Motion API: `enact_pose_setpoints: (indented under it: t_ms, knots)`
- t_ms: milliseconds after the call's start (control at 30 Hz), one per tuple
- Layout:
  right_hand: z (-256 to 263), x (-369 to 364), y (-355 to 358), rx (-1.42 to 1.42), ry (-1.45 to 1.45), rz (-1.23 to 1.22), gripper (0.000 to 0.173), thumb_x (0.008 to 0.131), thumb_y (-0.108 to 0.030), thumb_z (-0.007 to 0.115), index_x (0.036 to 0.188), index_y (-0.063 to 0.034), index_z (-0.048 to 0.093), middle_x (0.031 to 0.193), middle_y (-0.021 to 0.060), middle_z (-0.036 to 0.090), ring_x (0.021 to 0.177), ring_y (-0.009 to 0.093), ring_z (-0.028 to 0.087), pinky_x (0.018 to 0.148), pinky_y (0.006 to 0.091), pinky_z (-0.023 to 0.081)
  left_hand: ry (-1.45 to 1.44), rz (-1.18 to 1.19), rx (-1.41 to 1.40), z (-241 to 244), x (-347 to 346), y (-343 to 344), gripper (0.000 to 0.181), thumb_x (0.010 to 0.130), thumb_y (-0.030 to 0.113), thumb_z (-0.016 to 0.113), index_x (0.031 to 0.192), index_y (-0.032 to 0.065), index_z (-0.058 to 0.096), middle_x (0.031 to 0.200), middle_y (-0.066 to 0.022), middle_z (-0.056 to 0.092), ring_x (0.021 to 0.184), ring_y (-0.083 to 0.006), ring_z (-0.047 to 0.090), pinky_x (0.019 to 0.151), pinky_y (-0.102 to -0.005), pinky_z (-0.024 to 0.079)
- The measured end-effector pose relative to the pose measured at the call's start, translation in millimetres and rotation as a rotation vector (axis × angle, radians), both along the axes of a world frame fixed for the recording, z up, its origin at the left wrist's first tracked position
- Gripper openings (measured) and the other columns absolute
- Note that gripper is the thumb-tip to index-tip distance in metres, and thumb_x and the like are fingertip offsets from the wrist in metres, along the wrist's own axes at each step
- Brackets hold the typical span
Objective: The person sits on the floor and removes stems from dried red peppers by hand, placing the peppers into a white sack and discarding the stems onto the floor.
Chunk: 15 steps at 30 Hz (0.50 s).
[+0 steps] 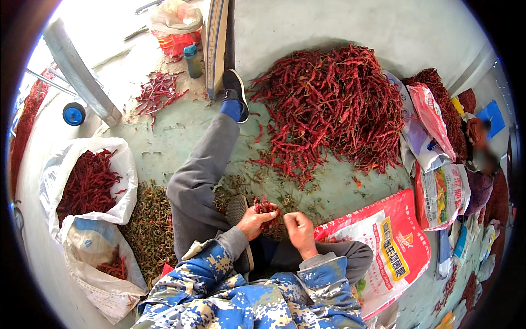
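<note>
My left hand [253, 222] is closed round a bunch of dried red chili peppers [269, 218] above my lap. Just right of the bunch is my right hand [300, 232], its fingers curled; whether they pinch a stem cannot be told. A large heap of dried red chilies with stems [333, 107] lies on the floor beyond my hands. To the left, an open white woven sack [130, 164] holds more red chilies. Between that sack and my leg is a pile of greenish-brown stems and scraps [150, 226]. Loose scraps also lie on the floor near my foot.
A red and white printed sack [382, 251] lies by my right knee. More bags [441, 193] and chili heaps stand further right, with another person [481, 144] near them. A water bottle [192, 61] and a door edge [216, 49] are beyond my outstretched foot. A metal post [78, 70] rises at upper left.
</note>
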State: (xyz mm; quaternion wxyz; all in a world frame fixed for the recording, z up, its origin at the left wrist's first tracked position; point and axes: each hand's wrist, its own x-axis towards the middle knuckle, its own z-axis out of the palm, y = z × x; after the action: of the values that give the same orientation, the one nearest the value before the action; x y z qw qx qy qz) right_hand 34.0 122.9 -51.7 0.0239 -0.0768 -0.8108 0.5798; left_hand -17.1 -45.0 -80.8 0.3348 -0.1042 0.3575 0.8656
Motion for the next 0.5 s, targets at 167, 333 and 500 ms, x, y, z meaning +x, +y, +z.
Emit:
enact_pose_setpoints:
  t_ms: [167, 333, 500]
  knots:
    - [-11.2, -15.2, 8.4, -0.628, -0.218, 0.015, 0.023, 0.094, -0.021, 0.061, 0.096, 0.0006, 0.065, 0.084, -0.0025, 0.062, 0.078, 0.005, 0.052, 0.071, 0.0229, 0.043, 0.06, -0.158, 0.021, 8.0, 1.7, -1.1, 0.03, 0.087, 0.003, 0.064, 0.116, 0.0033, 0.056, 0.095, -0.0071, 0.063, 0.079, -0.0168, 0.061, 0.067, -0.0317, 0.05]
    - [-26.7, -12.8, 7.9, -0.453, -0.089, 0.0, 0.02, 0.091, -0.02, 0.065, 0.091, -0.0001, 0.065, 0.083, 0.0001, 0.063, 0.075, 0.007, 0.053, 0.068, 0.0254, 0.044, 0.059, -0.153, -0.021, 12.7, 3.6, 1.8, 0.032, 0.086, 0.003, 0.065, 0.116, 0.0025, 0.056, 0.095, -0.0061, 0.063, 0.082, -0.0152, 0.06, 0.068, -0.032, 0.051]
    - [-18.3, -15.6, -5.4, 0.336, 0.272, -0.011, 0.02, 0.089, -0.015, 0.067, 0.079, 0.0003, 0.061, 0.081, -0.0001, 0.062, 0.068, 0.007, 0.051, 0.061, 0.0276, 0.044, 0.214, -0.113, -0.19, -11.4, -0.2, 2.7, 0.029, 0.083, 0.0, 0.067, 0.111, 0.0006, 0.058, 0.098, -0.0047, 0.063, 0.089, -0.0129, 0.06, 0.079, -0.0314, 0.051]
